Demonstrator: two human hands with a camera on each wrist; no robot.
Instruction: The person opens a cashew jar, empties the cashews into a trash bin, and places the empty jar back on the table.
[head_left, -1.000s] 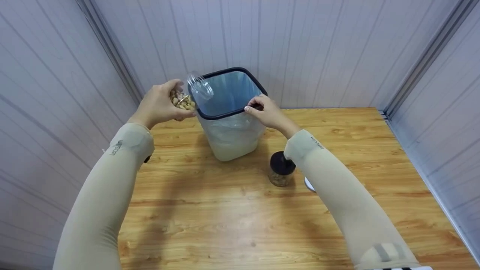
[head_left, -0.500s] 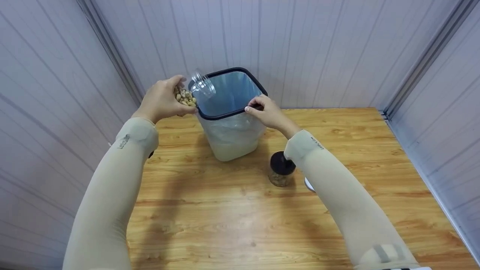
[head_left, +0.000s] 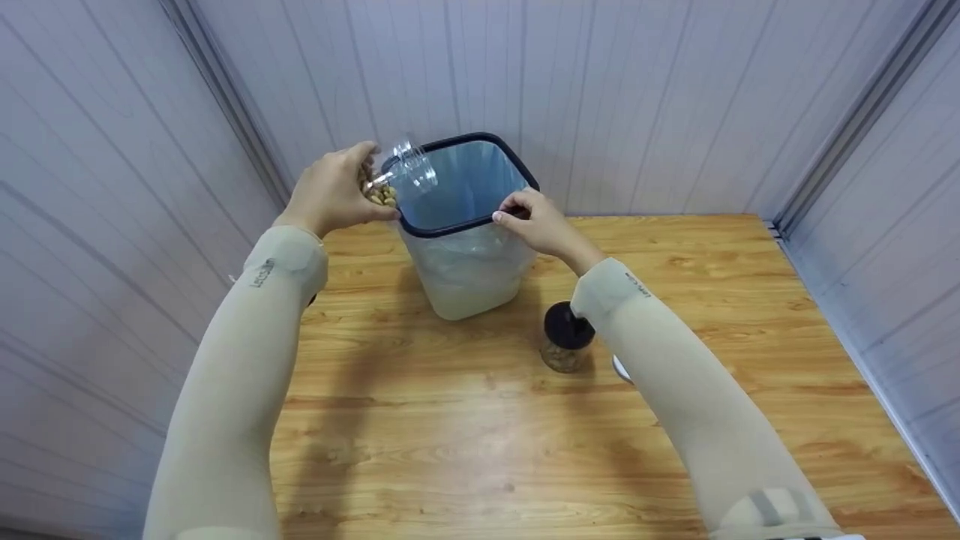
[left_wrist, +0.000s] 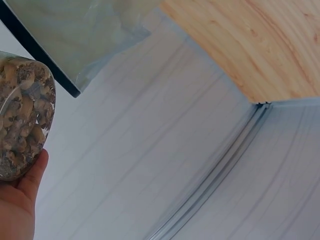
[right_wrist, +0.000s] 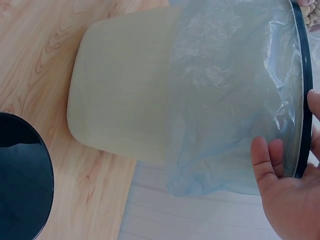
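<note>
A clear jar (head_left: 415, 171) of nuts lies tilted in my left hand (head_left: 324, 189), its mouth over the left part of the bin's opening. The nuts (head_left: 384, 195) rest toward the jar's bottom end; the left wrist view shows that bottom (left_wrist: 25, 117) packed with them. My right hand (head_left: 544, 225) pinches the black rim (head_left: 457, 227) of the pale bin (head_left: 472, 292) at its front right corner. In the right wrist view, a thin plastic liner (right_wrist: 220, 100) hangs over the bin's outside, with fingers against it. No nuts are seen falling.
Near my right forearm stands a second jar (head_left: 562, 356) with a black lid (head_left: 568, 324). A white round object (head_left: 621, 368) is partly hidden under that forearm. Panelled walls (head_left: 645, 112) enclose the wooden table (head_left: 450, 450) behind and at both sides.
My left hand has moved right and slightly up, bringing the jar further over the bin. My right hand keeps its hold on the rim.
</note>
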